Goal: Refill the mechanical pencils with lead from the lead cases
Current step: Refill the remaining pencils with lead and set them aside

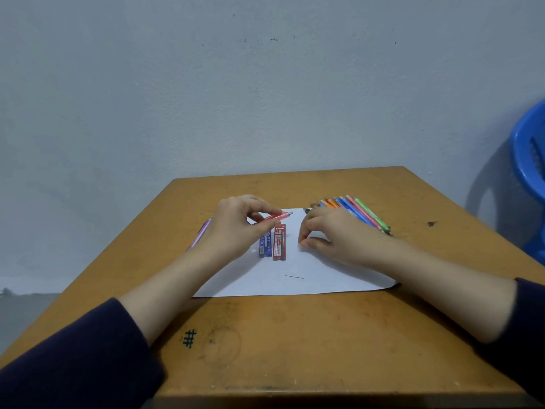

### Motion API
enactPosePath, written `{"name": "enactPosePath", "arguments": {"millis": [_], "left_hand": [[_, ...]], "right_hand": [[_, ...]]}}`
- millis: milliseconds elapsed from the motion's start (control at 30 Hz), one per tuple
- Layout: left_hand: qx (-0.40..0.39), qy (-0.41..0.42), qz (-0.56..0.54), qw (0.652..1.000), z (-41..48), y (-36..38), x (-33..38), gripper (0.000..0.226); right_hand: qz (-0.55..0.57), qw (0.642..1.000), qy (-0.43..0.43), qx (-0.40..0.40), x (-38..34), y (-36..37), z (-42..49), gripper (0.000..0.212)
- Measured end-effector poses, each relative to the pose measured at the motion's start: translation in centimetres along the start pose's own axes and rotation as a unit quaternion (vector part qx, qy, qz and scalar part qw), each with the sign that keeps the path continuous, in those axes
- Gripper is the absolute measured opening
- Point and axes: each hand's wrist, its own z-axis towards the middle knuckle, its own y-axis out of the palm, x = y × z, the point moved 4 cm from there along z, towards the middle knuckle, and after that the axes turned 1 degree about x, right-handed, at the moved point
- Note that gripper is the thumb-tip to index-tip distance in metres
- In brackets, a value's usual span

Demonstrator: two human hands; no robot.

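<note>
At centre frame, over a white sheet of paper [259, 283], the left hand [236, 224] pinches a red mechanical pencil [275, 216] between thumb and fingers. Its long axis runs left to right, with the pale end aimed at the right hand [333, 231] just beside it. That hand rests on the sheet, thumb and forefinger drawn together (whether they hold anything cannot be told). Just below the pencil lie the blue lead case [265, 245] and red lead case [279, 242], side by side, lengthwise up the frame. A thin dark line [294, 277], probably a loose lead, lies lower on the sheet, nearer the right hand. Spare pencils [358, 214] fan out at upper right and a purple pencil [203, 233] lies at left; neither looks likely to obstruct.
</note>
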Motion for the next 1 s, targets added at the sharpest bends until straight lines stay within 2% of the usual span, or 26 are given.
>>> {"name": "enactPosePath", "arguments": {"millis": [133, 400, 533, 633, 800, 1000], "left_hand": [[-0.003, 0.005, 0.000, 1.000, -0.1, 0.1, 0.2, 0.012], [-0.007, 0.009, 0.011, 1.000, -0.2, 0.2, 0.4, 0.012], [-0.010, 0.015, 0.003, 1.000, -0.3, 0.1, 0.7, 0.016], [-0.017, 0.015, -0.002, 1.000, -0.4, 0.1, 0.7, 0.017], [-0.014, 0.020, -0.021, 0.999, -0.5, 0.2, 0.9, 0.015], [-0.003, 0.032, -0.025, 0.999, -0.6, 0.4, 1.0, 0.012]], "right_hand": [[-0.013, 1.000, -0.021, -0.011, -0.5, 0.2, 0.0, 0.014], [0.004, 0.999, -0.010, -0.033, -0.5, 0.3, 0.2, 0.015], [0.009, 0.999, 0.004, -0.031, -0.2, 0.2, 0.1, 0.029], [0.039, 0.998, 0.015, 0.041, -0.1, -0.6, 0.0, 0.033], [0.054, 0.980, 0.013, 0.192, 0.0, -1.7, -0.1, 0.021], [0.073, 0.972, -0.009, 0.224, -0.1, -1.7, -0.2, 0.013]]}}
